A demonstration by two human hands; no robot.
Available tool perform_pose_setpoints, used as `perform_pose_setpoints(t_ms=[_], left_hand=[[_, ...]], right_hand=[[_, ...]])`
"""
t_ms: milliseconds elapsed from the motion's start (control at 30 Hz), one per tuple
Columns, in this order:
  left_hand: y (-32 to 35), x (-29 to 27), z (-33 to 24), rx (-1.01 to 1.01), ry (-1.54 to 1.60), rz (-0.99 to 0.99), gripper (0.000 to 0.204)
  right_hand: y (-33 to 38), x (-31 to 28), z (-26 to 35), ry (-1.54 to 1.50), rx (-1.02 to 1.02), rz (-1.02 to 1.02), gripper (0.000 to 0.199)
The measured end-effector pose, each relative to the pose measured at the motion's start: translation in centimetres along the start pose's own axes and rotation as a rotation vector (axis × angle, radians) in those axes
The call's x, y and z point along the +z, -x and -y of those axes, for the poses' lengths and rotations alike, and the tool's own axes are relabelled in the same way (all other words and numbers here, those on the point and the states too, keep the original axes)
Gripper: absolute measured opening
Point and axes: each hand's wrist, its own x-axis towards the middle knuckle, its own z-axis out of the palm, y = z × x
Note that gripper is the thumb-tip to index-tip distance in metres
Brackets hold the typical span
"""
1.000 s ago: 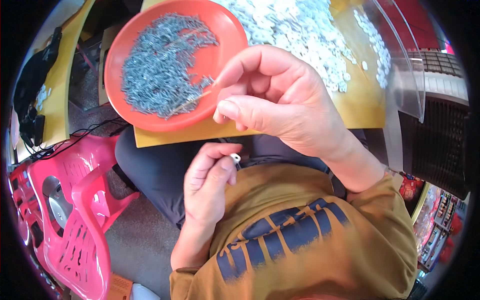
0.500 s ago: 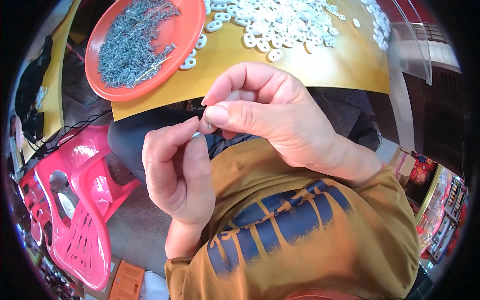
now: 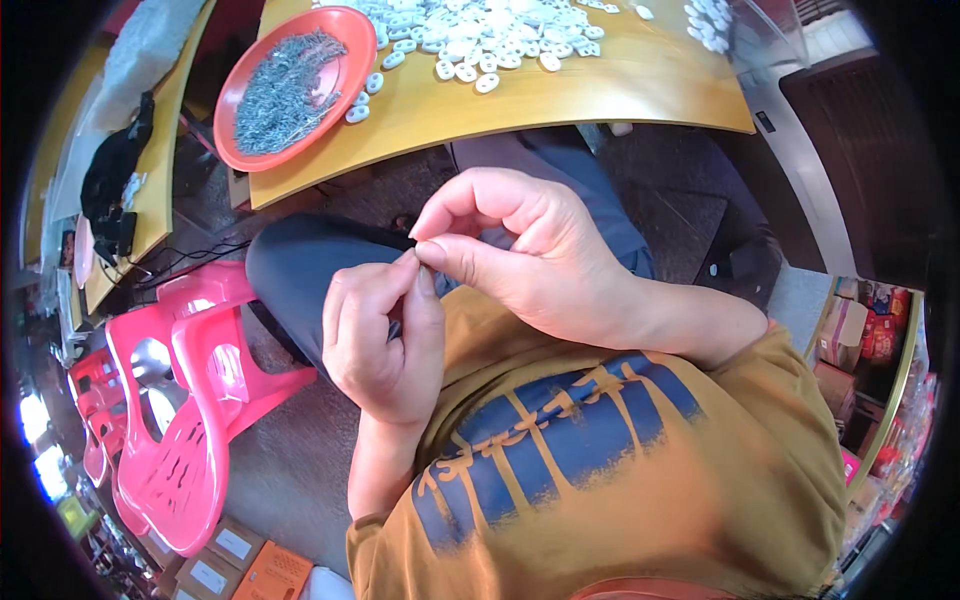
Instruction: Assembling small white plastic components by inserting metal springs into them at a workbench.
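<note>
Thumb and fingertips of my left hand (image 3: 385,345) are pinched together, meeting the pinched thumb and forefinger of my right hand (image 3: 550,260) above my lap. Whatever lies between the fingertips is too small and covered to make out. Beyond them, an orange-red plate (image 3: 228,148) at the table's left side holds a heap of small grey metal springs (image 3: 285,100). Beside it, many white oval plastic pieces with two holes (image 3: 487,83) lie spread over the far part of the table.
The yellow-brown table (image 3: 620,105) has its near edge just beyond my knees. A pink plastic chair (image 3: 185,460) stands at my left, with cardboard boxes (image 3: 225,550) near it. A clear plastic panel (image 3: 765,45) rises at the table's right end. Packed shelves (image 3: 860,340) are on the right.
The view has shifted, so the table and plate appear smaller and higher. My fingertips have come closer together, covering the tiny metal and white bits glimpsed between them before.
</note>
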Motion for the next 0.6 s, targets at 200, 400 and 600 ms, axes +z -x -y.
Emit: perform_pose_setpoints(t_ms=[200,400,600], left_hand=[[3.1,-1.2,-2.7,-0.063,0.170,-0.030,0.013],[3.4,-1.7,-3.7,-0.420,0.479,0.021,0.013],[3.0,-1.8,-4.3,-0.508,0.622,0.079,0.013]], right_hand=[[4.5,0.7,0.3,0.261,-0.227,0.045,0.011],[5.2,0.1,1.1,0.125,-0.072,0.167,0.015],[5.0,-0.5,1.0,-0.230,0.095,0.170,0.009]])
